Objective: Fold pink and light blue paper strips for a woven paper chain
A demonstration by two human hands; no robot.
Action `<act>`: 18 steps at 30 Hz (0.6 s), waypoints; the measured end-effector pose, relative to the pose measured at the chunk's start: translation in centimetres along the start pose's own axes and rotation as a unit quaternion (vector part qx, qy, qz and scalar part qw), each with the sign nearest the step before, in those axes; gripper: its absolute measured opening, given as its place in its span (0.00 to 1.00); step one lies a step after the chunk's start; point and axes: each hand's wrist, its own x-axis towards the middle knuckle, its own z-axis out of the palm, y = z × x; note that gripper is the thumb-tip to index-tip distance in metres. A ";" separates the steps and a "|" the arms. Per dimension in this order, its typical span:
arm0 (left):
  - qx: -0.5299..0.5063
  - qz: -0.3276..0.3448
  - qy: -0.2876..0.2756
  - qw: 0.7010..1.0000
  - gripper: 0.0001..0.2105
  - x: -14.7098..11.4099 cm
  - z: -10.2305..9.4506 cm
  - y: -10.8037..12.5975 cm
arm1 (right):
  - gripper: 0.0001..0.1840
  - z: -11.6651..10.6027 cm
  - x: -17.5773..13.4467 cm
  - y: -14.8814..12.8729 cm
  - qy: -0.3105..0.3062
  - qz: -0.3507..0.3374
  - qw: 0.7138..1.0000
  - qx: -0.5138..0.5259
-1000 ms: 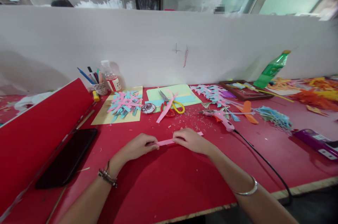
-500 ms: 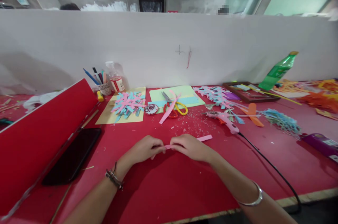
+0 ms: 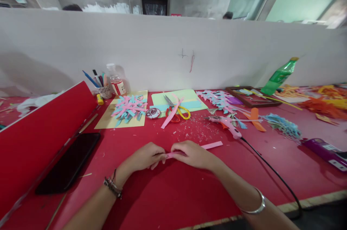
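Observation:
A narrow pink paper strip stretches between my two hands, just over the red tabletop. My left hand pinches it near its left end, fingertips together. Close beside it, my right hand grips the same strip, whose free end sticks out to the right. Beyond my hands lie scissors with red and yellow handles, another pink strip lying across them. A pile of pink and blue paper pieces rests on a yellow sheet to the left. The pink glue gun lies to the right.
A black phone lies at left beside a red board. Behind stand a pen cup and a clear bottle. To the right are a tilted green bottle, a blue tassel and the glue gun's black cord.
The view has shifted slightly. My hands have drawn a little closer together on the pink strip, and more of its free end shows on the right.

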 end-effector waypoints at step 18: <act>0.066 0.042 0.034 0.996 0.16 0.3 0.1 -0.5 | 0.15 0.8 0.3 0.5 0.043 0.013 0.999 0.030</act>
